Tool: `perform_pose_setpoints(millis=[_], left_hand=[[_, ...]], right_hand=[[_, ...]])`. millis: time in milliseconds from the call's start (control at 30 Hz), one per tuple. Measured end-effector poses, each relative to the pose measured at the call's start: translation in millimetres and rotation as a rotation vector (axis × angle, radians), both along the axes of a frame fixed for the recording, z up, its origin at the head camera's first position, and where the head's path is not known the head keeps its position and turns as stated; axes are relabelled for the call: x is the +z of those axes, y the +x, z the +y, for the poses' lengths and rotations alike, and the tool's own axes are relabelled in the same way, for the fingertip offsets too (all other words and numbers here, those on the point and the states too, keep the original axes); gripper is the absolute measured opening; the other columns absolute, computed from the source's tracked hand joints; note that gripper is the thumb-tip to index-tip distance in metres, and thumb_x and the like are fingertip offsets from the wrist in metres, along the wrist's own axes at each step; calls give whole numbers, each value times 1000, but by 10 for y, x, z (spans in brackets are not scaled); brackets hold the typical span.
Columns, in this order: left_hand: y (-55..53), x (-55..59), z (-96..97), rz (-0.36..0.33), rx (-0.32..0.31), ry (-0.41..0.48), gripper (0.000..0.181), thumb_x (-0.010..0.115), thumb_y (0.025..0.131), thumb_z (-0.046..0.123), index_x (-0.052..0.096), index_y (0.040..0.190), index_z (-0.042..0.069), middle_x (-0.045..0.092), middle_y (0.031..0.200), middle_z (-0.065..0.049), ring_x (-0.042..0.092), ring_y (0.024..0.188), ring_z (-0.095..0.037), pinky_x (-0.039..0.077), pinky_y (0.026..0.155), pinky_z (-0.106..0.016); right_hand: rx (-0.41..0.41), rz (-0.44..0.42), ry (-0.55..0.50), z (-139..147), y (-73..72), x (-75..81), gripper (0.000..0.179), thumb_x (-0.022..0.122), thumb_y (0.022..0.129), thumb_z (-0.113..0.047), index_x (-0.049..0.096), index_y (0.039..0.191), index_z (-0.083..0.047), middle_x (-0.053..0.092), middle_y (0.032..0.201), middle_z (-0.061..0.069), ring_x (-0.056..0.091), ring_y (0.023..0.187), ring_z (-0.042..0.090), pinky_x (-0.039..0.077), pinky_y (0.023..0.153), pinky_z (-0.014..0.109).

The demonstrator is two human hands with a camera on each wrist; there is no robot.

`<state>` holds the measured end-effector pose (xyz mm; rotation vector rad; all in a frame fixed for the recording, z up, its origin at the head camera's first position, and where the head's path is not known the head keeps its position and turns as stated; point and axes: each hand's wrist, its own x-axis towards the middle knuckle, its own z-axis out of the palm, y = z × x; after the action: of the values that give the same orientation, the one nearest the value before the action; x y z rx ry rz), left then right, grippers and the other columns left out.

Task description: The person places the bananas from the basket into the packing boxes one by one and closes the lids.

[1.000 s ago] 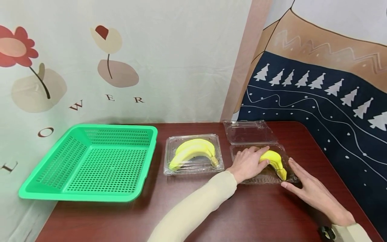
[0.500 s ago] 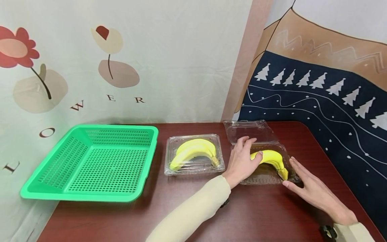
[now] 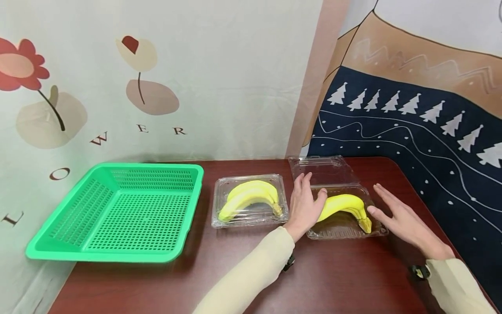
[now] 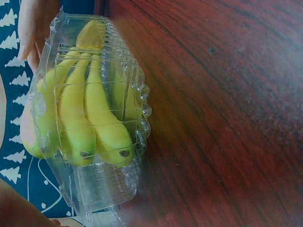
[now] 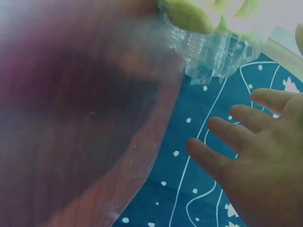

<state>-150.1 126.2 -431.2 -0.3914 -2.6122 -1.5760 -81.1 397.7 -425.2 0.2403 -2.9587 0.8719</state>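
A bunch of yellow bananas [image 3: 345, 204] lies in a clear plastic clamshell box [image 3: 341, 230], whose lid [image 3: 323, 170] is folded back toward the wall. My left hand [image 3: 303, 205] is at the box's left side, fingers extended, partly covering the bananas' left end. On the opposite side my right hand [image 3: 405, 220] is held with spread, straight fingers, apart from the box and holding nothing. Through the box wall in the left wrist view, several banana fingers [image 4: 78, 113] show with their stem at the top. In the right wrist view the right hand [image 5: 265, 151] has its fingers spread.
A second clear box [image 3: 251, 222] with bananas inside, its lid closed, sits to the left. Farther left stands a green perforated basket [image 3: 137, 218]. The dark red table [image 3: 333, 279] ends at a printed cloth on the right and a wall cloth behind.
My left hand has drawn off the top of the bananas to the left, uncovering more of them. My right hand has lifted away from the box's right side.
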Motion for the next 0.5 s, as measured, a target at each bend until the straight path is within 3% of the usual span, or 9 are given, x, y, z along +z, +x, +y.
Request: perform_pose_setpoints(millis=[133,300,500], left_hand=[[-26,-17,-2,-36,31,-17,65,57,99,35,42,156,8,36,161,-16,47,140,-35,41,113,-50],[-58,-27,26,-114,52,-63,72,57,97,40,37,159,8,29,165,-19,32,152,-34,36,117,-54],[-94,-12,41,-230,64,-23,77,58,96,40,33,161,6,19,169,-21,25,155,-33,33,119,-52]], right_hand=[[-5,-32,-3,-3,-172,23,78,58,106,-37,19,165,-5,20,167,29,24,148,55,23,111,76],[-31,-92,-8,14,-346,51,77,52,108,-42,18,165,-4,21,166,30,26,146,57,26,108,76],[-42,-165,-30,1,-509,53,78,48,108,-47,18,165,-3,24,164,33,31,143,58,29,107,77]])
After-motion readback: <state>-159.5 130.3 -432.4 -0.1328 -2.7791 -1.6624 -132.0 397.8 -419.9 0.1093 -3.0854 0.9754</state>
